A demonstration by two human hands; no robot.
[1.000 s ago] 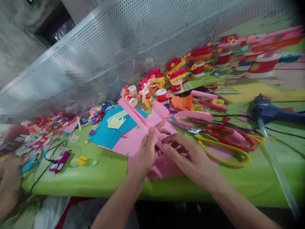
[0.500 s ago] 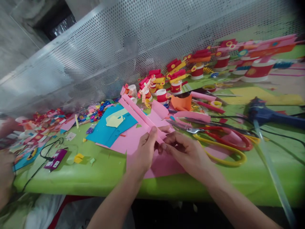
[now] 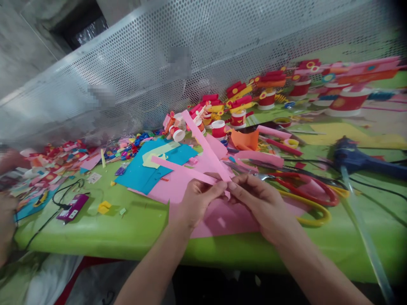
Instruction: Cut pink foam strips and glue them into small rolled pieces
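Pink paper strips, two long narrow ones, were pinched at their near ends between our hands. One pink strip [image 3: 205, 142] rose steeply toward the perforated metal screen [image 3: 197, 63]; the other pink strip [image 3: 181, 167] lay lower and pointed left over the blue paper sheet [image 3: 149, 169]. Half a second earlier the two had run together as a single folded band; by this moment they had fanned apart into a V, which we judged to mean that the fold had been opened or the pieces separated at the grip.

Our left hand [image 3: 193, 201] was closed in a pinch, thumb and forefinger on the strip ends. Our right hand [image 3: 262, 203] was likewise closed on the same ends, fingertips touching those of the left. Both hands hovered over the large pink paper sheet [image 3: 219, 218] on the green table cover [image 3: 133, 228].

Just right of the right hand lay the red and yellow handled scissors [image 3: 305, 197]. Farther right lay the blue glue gun [image 3: 356, 159]. Red and white paper cup figures [image 3: 238, 114] stood in a row along the screen. Another person's hand [image 3: 6, 216] showed at the far left edge.
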